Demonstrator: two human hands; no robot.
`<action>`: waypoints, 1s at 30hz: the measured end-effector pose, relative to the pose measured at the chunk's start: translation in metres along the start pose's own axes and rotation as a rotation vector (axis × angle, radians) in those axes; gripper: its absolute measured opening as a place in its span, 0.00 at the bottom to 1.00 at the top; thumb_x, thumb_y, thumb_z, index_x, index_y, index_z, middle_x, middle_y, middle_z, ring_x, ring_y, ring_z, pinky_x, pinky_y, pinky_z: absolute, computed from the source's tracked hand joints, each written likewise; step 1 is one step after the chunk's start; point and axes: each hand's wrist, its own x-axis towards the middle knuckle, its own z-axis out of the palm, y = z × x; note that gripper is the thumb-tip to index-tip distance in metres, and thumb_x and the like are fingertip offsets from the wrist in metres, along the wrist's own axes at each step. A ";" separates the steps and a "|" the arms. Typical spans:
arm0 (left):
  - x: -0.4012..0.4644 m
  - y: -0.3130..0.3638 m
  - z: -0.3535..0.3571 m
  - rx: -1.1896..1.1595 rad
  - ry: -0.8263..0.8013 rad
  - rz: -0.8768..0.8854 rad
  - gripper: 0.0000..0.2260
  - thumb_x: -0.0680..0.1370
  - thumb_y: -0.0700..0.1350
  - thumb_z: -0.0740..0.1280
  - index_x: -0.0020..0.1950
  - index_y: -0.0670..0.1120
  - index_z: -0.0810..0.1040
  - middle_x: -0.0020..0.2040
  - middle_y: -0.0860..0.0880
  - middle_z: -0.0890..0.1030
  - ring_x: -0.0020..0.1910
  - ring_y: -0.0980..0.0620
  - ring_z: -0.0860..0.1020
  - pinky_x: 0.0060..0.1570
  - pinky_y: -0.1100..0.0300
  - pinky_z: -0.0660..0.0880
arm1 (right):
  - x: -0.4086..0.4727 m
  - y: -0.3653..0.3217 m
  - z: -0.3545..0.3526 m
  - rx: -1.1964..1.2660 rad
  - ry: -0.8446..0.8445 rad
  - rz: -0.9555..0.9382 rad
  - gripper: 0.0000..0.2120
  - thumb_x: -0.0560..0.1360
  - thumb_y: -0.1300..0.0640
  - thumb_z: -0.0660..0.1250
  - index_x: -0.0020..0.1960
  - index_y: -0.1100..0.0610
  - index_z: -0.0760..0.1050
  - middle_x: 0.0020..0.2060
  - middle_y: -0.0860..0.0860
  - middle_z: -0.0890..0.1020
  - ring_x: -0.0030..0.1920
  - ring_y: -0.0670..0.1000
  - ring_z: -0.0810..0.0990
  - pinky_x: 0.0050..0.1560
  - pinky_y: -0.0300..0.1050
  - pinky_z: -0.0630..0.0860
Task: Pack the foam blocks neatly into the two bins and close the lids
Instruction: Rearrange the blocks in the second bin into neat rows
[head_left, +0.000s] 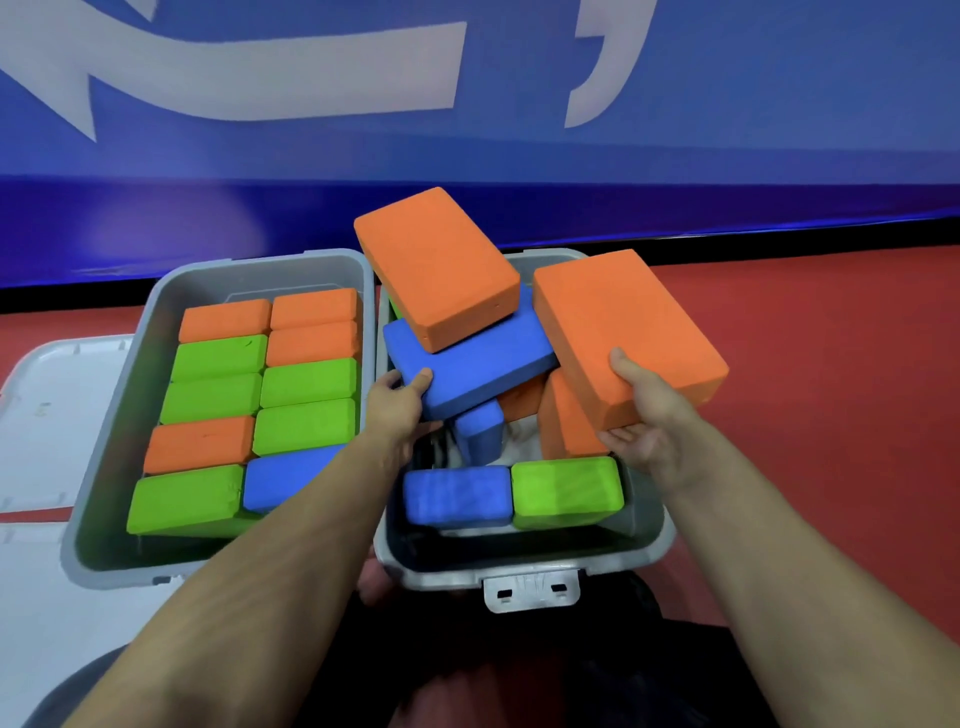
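Observation:
Two grey bins stand side by side on the floor. The left bin (104, 447) holds tidy rows of orange, green and blue foam blocks standing on edge. The right bin (649, 525) has a blue block (457, 493) and a green block (566, 488) at its near end, with a loose pile behind. My left hand (400, 400) grips a flat blue block (483, 364), and an orange block (436, 265) lies on top of it. My right hand (644, 421) grips another orange block (618, 322) raised over the bin's right side.
A white lid (47, 415) lies open to the left of the left bin. A white latch (530, 590) hangs at the right bin's near rim. Red floor (831, 389) stretches to the right, and a blue wall with white markings (519, 156) rises behind the bins.

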 end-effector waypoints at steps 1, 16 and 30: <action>-0.003 -0.002 0.001 0.032 -0.012 0.003 0.18 0.82 0.47 0.69 0.70 0.43 0.74 0.63 0.44 0.81 0.58 0.42 0.81 0.39 0.50 0.82 | -0.001 -0.001 -0.001 -0.005 -0.006 -0.001 0.18 0.75 0.42 0.72 0.53 0.54 0.71 0.42 0.52 0.77 0.42 0.50 0.76 0.56 0.49 0.73; -0.178 0.056 0.019 0.279 -0.270 0.067 0.35 0.76 0.63 0.71 0.78 0.49 0.66 0.65 0.54 0.76 0.59 0.58 0.77 0.59 0.46 0.80 | -0.063 0.004 0.005 0.182 -0.189 -0.021 0.23 0.70 0.46 0.78 0.57 0.58 0.75 0.49 0.59 0.79 0.51 0.56 0.81 0.68 0.53 0.74; -0.166 0.074 0.044 -0.064 -0.252 0.186 0.28 0.71 0.58 0.76 0.64 0.43 0.77 0.54 0.50 0.86 0.53 0.54 0.85 0.56 0.51 0.81 | -0.088 -0.006 0.020 -0.029 -0.346 -0.145 0.30 0.71 0.42 0.74 0.66 0.56 0.72 0.69 0.60 0.73 0.71 0.57 0.72 0.74 0.51 0.66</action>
